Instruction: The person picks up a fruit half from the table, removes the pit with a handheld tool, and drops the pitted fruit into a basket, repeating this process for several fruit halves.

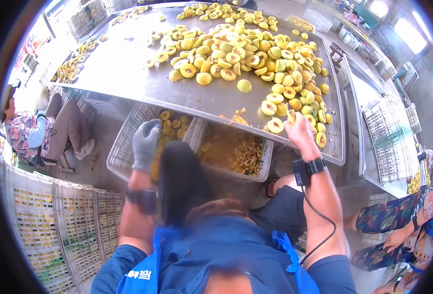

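My left hand (146,141), in a grey glove, is above the left white crate (123,144), which holds halved yellow fruit (175,126) like peaches. Its fingers are curled in, and whatever they may hold is hidden. At the near right edge of the metal table (143,88), my bare right hand (300,130) has its fingers closed around a small orange-yellow thing (291,116) that I cannot make out clearly. Just beside it lies a cut half (275,125) with a brown centre. The main heap of halves (241,51) spreads behind.
Beneath the table edge, a second crate (226,169) holds brownish scraps and liquid. Stacked crates (55,215) stand at the left. One person (30,130) sits at the left; another person's patterned clothing (397,215) shows at the right. Another metal table (373,122) stands beyond.
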Motion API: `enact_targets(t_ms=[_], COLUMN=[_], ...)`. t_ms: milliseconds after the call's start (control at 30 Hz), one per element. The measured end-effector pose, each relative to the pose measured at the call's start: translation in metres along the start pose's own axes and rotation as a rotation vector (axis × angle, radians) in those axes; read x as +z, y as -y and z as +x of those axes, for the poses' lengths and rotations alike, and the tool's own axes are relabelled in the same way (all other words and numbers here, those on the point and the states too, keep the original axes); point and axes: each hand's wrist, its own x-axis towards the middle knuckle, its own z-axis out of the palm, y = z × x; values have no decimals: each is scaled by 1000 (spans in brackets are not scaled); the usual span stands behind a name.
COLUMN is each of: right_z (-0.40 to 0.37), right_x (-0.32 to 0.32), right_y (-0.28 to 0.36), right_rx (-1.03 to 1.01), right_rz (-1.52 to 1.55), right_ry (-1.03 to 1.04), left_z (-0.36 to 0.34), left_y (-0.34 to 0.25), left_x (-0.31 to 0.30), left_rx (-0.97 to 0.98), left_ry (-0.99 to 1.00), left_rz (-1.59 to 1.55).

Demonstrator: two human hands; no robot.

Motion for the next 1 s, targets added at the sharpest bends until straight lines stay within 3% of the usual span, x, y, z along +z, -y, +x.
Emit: enact_targets(t_ms=[100, 333, 400, 433, 533, 567, 600, 667, 767, 900, 1000], right_z=[26, 31, 27, 22, -7, -16, -31, -56, -86, -113, -127], right_x=[8, 26, 24, 19, -12, -8, -12, -4, 18, 13, 13], right_y=[-2, -24, -25, -15, 49, 59, 82, 110, 127, 129, 126], right_rx=[49, 105, 49, 17, 224, 266, 260, 234, 121, 108, -55], right_rz=[-52, 339, 346, 349, 786, 887, 962, 1093, 1054, 995, 791], right_ry=[193, 445, 316, 254, 245, 294, 310, 373, 353, 375, 305], left_z=[-12, -37, -38, -40, -61, -66, -71, -83, -97, -96, -100], left_y=[-18, -45, -41, -42, -65, -70, -75, -90, -96, -84, -79], left_x=[19, 40, 48, 53, 78, 89, 99, 117, 129, 116, 108], left_rx=[55, -28, 11, 36, -1, 69, 140, 88, 204, -96, -93], left_ry=[71, 207, 265, 297, 402, 450, 501, 551, 497, 510, 479], left_rz=[-14, -133, -117, -87, -177, -202, -224, -281, -304, -561, -500])
